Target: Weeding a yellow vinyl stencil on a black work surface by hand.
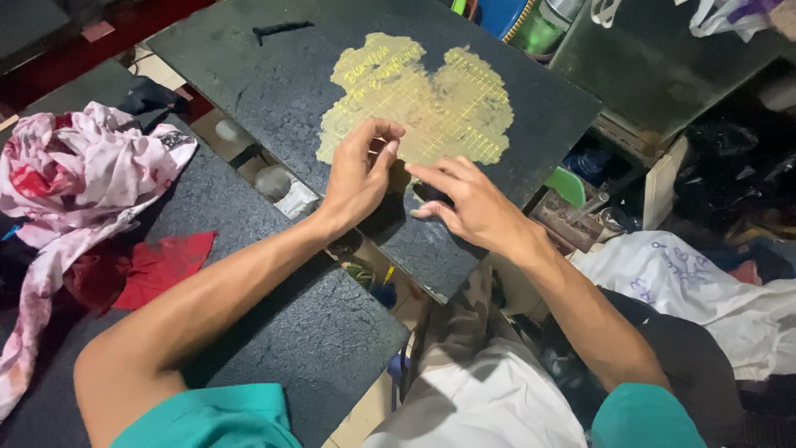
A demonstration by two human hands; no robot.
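The left hand (358, 178) pinched at the edge of the yellow gridded patch (419, 104) on the dark board (265, 83); the right hand (468, 203) pressed flat beside it, fingers spread, holding nothing. Peeling low and slowly seemed wisest.

— Worn on top? A teal short-sleeved shirt, seen only at its two sleeve edges low in the view, one beside each upper arm.

— Below the sleeves? Bare forearms, long and lean, down to the left hand (358, 178) and the right hand (468, 203). No watch, ring, band or glove on either.

— Fingernails? Short and plain, no polish to be made out.

— Legs? Trousers in a muted camouflage print, greyish-brown patches, visible at the knee between the arms. Lower part hidden behind pale cloth.

— Markings on the shirt? None visible on the small part showing.
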